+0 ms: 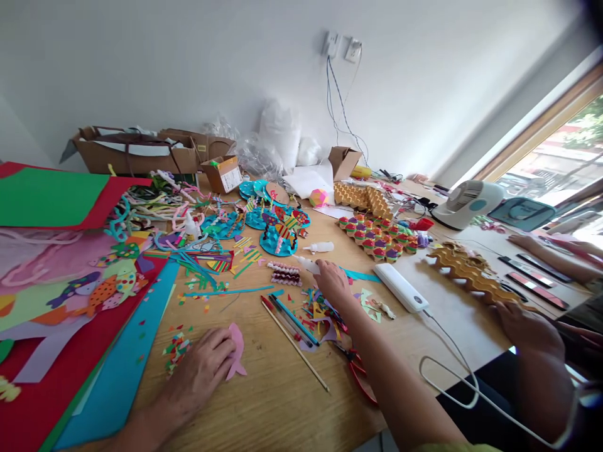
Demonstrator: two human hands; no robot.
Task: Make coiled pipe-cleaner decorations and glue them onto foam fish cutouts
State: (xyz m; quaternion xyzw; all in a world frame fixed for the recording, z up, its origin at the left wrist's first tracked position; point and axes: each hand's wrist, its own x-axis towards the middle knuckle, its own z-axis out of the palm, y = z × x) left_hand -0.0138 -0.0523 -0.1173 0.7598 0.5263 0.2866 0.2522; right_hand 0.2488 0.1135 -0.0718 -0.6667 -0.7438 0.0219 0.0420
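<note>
On the wooden table (254, 414), my left hand (205, 367) has its fingers curled on the edge of a pink paper fish (238, 353). A small pile of coloured paper bits (176, 349) lies just left of that hand. Farther forward, my right hand (333, 282) grips a white glue bottle (308, 265), its nozzle pointing left. A second glue bottle (323, 247) lies behind it. Under my right forearm are paper scraps (316, 307) and red-handled scissors (360, 376). Between my hands lie several pens (292, 320) and a thin wooden stick (306, 362).
Blue discs with paper fish (277, 242) stand ahead. Painted egg cartons (377, 238) and a white power bank (400, 287) with a cable lie right. Coloured sheets (117, 370) cover the left. Another person's hand (530, 329) touches a brown egg carton (471, 276).
</note>
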